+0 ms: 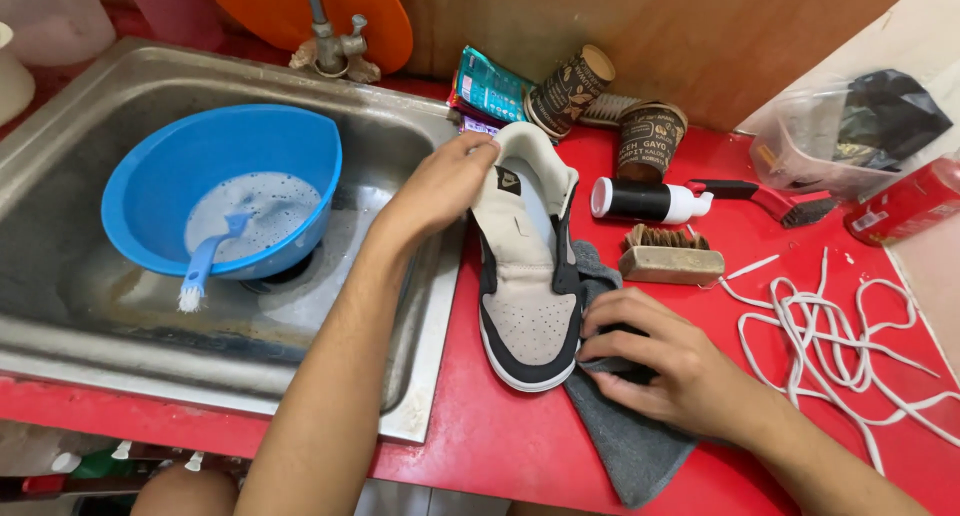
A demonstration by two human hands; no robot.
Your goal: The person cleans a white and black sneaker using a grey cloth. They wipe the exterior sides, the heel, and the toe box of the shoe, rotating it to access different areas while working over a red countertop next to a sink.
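A beige and black sneaker [528,276] without laces lies on the red counter [480,436], toe toward me. My left hand [440,181] grips its heel and collar. My right hand [665,361] presses a dark grey cloth [630,446] against the shoe's right side near the toe. The cloth spreads out under the shoe and hand.
A steel sink [60,326] on the left holds a blue bowl [215,161] of soapy water with a small blue brush [205,266]. A wooden brush [670,258], a white and black bottle [648,200], white laces [850,346], two paper cups and a red-handled brush [770,201] lie on the counter.
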